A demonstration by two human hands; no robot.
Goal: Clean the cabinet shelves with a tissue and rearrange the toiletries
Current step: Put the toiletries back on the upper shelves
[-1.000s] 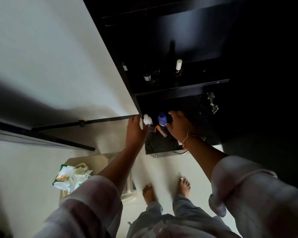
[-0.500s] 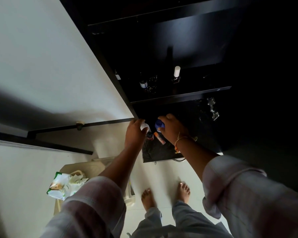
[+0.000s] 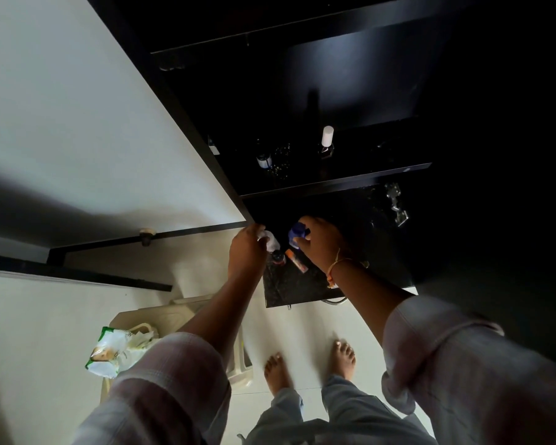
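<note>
A dark open cabinet fills the upper right, its middle shelf edge point(image 3: 334, 180) running across. On the lower dark shelf point(image 3: 296, 290) my left hand point(image 3: 246, 252) is closed around a small white-capped bottle point(image 3: 272, 243). My right hand point(image 3: 321, 244) grips a blue-capped bottle point(image 3: 296, 234). Between the hands stand a dark bottle point(image 3: 278, 256) and an orange tube point(image 3: 296, 264). On the shelf above stand a white-capped bottle point(image 3: 327, 141) and a small dark bottle with a white band point(image 3: 264, 160).
A white cabinet door point(image 3: 93, 123) stands open at the left. Below it a pale plastic stool point(image 3: 187, 319) carries a green and white tissue pack point(image 3: 109, 348). My bare feet point(image 3: 308, 364) stand on the white floor. A metal hinge point(image 3: 397, 203) glints inside at the right.
The view has tilted so the shelves sit lower in frame. Both hands have closed in on the two bottles at the lower shelf's front; the right hand now covers more of the blue cap.
</note>
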